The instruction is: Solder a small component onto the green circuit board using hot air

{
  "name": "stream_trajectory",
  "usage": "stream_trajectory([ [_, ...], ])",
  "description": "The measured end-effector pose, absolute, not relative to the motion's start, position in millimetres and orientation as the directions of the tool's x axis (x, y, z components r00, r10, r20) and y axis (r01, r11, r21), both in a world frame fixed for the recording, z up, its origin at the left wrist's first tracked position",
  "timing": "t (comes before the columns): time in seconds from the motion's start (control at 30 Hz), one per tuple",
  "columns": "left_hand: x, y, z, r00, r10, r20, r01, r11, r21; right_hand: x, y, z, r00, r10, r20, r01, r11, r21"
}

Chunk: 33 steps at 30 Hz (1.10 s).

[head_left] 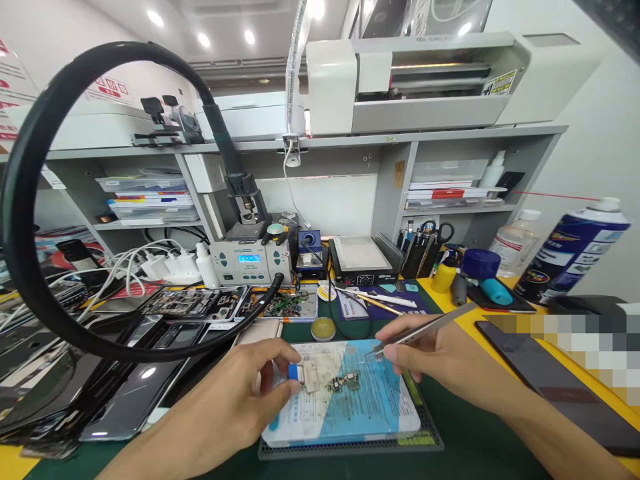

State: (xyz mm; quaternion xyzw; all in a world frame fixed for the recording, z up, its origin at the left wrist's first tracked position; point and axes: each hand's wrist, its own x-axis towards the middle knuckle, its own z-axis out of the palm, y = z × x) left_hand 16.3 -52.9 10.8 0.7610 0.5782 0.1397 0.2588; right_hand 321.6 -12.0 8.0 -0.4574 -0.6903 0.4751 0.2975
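Observation:
My left hand (249, 385) has its thumb and fingers closed on a small blue piece (293, 371), which sits against a pale, worn patch; its exact kind is hard to make out. Steel tweezers (429, 328) lie slanted in my right hand (434, 353), tips pointing left and down over the blue part of the surface. Between my hands a small circuit board (345, 382) rests on a white and blue box-like block (370, 417), whose top is stained. Under the block is a dark grid mat (430, 430).
Behind stand a hot-air station (250, 260) with a thick black hose (15, 200) looping at left, a hot plate (363, 260) and a small round tin (323, 329). Phone parts (135, 380) crowd the left. A dark phone-like slab (555, 380) and spray can (573, 250) are at right.

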Motion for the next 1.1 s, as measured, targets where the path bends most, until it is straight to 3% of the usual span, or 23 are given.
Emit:
stream_trajectory([
  [0.37, 18.9, -58.2, 3.1, 0.295, 0.954, 0.061, 0.824, -0.286, 0.489, 324.2, -10.2, 9.3, -0.442, 0.894, -0.079, 0.38, 0.107, -0.919],
  [0.6, 16.9, -54.5, 8.9, 0.367, 0.928, -0.06, 0.821, -0.293, 0.49, 325.8, -8.9, 5.5, -0.494, 0.868, -0.053, 0.358, 0.148, -0.922],
  [1.1, 18.0, -55.1, 6.3, 0.37, 0.927, -0.06, 0.804, -0.287, 0.521, 324.2, -15.2, 11.4, -0.555, 0.83, 0.06, 0.37, 0.31, -0.876],
])
